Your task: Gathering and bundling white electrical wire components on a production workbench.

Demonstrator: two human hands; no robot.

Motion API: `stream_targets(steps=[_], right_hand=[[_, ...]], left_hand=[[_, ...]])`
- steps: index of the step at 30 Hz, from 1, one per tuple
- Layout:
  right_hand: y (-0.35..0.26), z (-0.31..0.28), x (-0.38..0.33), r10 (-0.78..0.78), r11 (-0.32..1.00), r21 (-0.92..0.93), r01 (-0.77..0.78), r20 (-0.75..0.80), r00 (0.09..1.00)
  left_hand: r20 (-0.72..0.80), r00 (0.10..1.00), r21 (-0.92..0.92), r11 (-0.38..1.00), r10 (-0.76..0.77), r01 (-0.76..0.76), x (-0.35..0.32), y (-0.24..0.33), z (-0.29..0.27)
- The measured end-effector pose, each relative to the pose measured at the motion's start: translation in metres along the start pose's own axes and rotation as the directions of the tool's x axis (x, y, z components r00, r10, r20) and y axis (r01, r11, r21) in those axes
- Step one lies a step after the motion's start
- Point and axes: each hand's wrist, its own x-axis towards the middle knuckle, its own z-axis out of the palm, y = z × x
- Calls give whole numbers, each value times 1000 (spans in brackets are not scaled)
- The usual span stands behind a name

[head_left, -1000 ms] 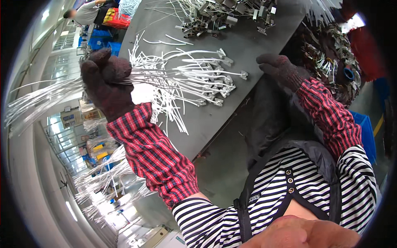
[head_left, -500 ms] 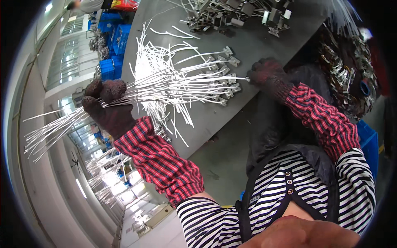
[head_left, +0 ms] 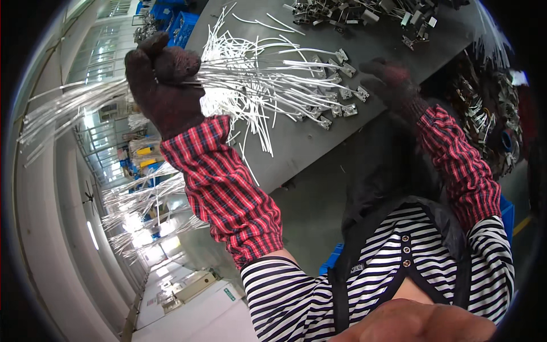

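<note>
My left hand [head_left: 165, 85], in a dark knit glove, is closed around a bundle of thin white wires [head_left: 74, 108]. Their loose ends fan out to the left of my fist. On the right, the wires run over the grey table to small metal clips [head_left: 342, 109] fixed at their ends. More white wires [head_left: 228, 48] lie piled beneath the bundle. My right hand [head_left: 396, 85], gloved as well, hovers just right of the clips. Its fingers look parted, somewhat blurred, with nothing visible between them.
A heap of metal parts [head_left: 364, 14] covers the far side of the grey table [head_left: 279, 165]. To the right stands a mass of metal pieces and wires [head_left: 484, 108]. Blue bins [head_left: 182, 28] are at the far left. White wires [head_left: 142, 199] hang beyond my left arm.
My right hand has let go of a wire end and drawn back slightly to the right. The left hand, still gripping the bundle, has risen. The whole view has shifted a little.
</note>
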Motion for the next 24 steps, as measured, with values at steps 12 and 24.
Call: stream_targets(steps=[12,24], right_hand=[[7,-15,-23,121,991,54,-126,85,989],[5,-29,-47,227,946,202,-255,150,962]], left_hand=[[-454,891,199,976,9,91,-6,-7,28],[194,975,-277,960,105,-48,7,51,-37]])
